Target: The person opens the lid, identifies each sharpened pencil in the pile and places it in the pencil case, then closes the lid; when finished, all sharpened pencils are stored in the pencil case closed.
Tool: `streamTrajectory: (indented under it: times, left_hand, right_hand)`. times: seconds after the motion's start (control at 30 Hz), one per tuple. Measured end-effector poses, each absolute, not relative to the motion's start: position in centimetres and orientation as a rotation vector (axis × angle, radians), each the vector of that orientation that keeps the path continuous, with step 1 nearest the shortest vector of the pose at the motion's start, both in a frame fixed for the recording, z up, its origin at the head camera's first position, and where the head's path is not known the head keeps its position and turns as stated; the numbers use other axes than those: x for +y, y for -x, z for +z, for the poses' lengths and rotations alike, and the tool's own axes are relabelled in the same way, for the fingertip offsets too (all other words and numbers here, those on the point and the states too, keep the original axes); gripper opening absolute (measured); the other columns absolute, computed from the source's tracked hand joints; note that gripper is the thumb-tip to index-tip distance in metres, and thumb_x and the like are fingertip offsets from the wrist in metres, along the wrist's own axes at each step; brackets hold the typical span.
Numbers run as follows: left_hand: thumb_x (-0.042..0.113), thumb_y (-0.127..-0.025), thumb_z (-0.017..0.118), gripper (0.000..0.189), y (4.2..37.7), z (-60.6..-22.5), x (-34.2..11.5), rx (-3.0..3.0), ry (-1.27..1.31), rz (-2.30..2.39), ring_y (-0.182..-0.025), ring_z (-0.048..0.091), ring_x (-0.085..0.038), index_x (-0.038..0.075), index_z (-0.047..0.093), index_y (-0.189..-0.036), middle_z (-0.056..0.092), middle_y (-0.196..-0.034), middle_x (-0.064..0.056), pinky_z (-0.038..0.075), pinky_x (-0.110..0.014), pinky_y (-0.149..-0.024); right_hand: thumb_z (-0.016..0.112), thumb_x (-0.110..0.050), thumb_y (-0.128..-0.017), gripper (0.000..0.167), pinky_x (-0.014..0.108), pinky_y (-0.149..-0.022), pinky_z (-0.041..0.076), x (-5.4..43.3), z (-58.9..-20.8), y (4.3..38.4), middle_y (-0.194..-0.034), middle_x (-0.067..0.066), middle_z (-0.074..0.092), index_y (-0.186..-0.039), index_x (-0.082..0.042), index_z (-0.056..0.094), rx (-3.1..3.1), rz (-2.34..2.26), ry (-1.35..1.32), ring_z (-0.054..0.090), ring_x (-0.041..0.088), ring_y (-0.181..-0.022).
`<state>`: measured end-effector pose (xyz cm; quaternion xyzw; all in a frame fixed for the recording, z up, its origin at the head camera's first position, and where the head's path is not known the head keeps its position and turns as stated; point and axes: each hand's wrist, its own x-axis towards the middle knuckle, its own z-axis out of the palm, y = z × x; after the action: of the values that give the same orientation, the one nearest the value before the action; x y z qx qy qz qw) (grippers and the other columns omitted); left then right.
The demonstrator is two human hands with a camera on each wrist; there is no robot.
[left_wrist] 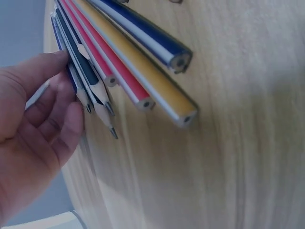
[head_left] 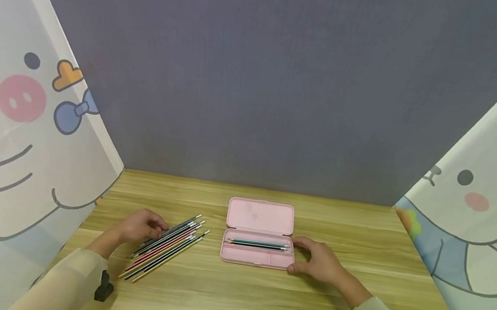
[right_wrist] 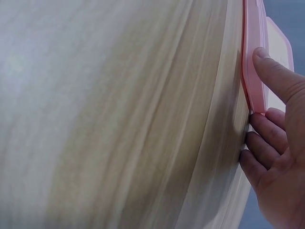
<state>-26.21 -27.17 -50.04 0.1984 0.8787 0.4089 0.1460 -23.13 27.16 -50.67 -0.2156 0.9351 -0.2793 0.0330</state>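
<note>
A person's two bare hands work at opposite ends of a wood-grain table (head_left: 222,296), seen through my remote feed. The left hand (head_left: 141,226) reaches into a slanting bundle of pencils (head_left: 166,250) toward the surface's left edge; the thumb meets the outermost dark pencils and the other fingers bend inward, but I cannot tell whether they clamp one. From the left wrist, I make out red pencils (left_wrist: 112,57), a yellow pencil (left_wrist: 147,71) and a blue pencil (left_wrist: 150,29) with blunt ends, beside dark pencils (left_wrist: 87,71) sharpened to points.

Near the middle, between the surface's left and right edges, lies an open pink pencil case (head_left: 238,254), its lid (head_left: 261,216) folded back toward the far edge. Two pencils (head_left: 258,242) rest in its far compartment, points to the left. At the case's right end I see the right hand (head_left: 321,261), thumb and fingers apart, the thumb touching the near corner.

Pale sleeves (head_left: 75,273) cover both forearms. A plain grey panel (head_left: 276,81) stands behind the surface's far edge; a cartoon-printed panel (head_left: 39,150) flanks its left edge.
</note>
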Motion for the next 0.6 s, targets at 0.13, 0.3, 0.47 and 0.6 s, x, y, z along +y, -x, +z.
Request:
streamTrajectory:
  times: [0.13,0.3,0.47,0.6]
  left_hand:
    - [-0.002,-0.087,0.069,0.018,26.0,-49.81,-26.81,2.601,-0.537,1.086,-0.082,0.066,-0.013,-0.006,0.075,-0.103,0.076,-0.095,-0.012,0.053,-0.027,-0.068]
    - [0.001,-0.087,0.072,0.014,25.82,-49.83,-26.63,2.635,-0.502,1.045,-0.082,0.065,-0.016,-0.001,0.076,-0.1,0.075,-0.097,-0.01,0.053,-0.03,-0.067]
    - [0.001,-0.088,0.072,0.012,25.81,-49.8,-26.73,2.639,-0.51,1.037,-0.081,0.066,-0.016,0.0,0.077,-0.098,0.075,-0.094,-0.008,0.054,-0.032,-0.066]
    - [0.0,-0.088,0.07,0.011,25.81,-49.55,-26.76,2.635,-0.521,1.033,-0.078,0.065,-0.014,-0.001,0.077,-0.097,0.075,-0.092,-0.008,0.054,-0.031,-0.065]
  right_hand:
    - [0.089,-0.051,-0.074,0.08,0.054,-0.106,0.048,27.13,-50.55,23.19,-0.138,0.006,0.067,-0.139,-0.013,0.063,2.873,-0.844,0.663,0.06,0.034,-0.13]
    - [0.089,-0.051,-0.074,0.081,0.055,-0.106,0.047,27.1,-50.39,23.28,-0.138,0.007,0.066,-0.139,-0.012,0.062,2.853,-0.849,0.649,0.059,0.034,-0.131]
    - [0.089,-0.05,-0.074,0.081,0.056,-0.107,0.046,27.01,-50.37,23.2,-0.139,0.006,0.066,-0.14,-0.013,0.061,2.839,-0.861,0.62,0.058,0.035,-0.132]
    - [0.089,-0.051,-0.074,0.081,0.055,-0.107,0.046,26.87,-50.39,23.12,-0.139,0.005,0.066,-0.14,-0.014,0.061,2.833,-0.874,0.598,0.058,0.034,-0.133]
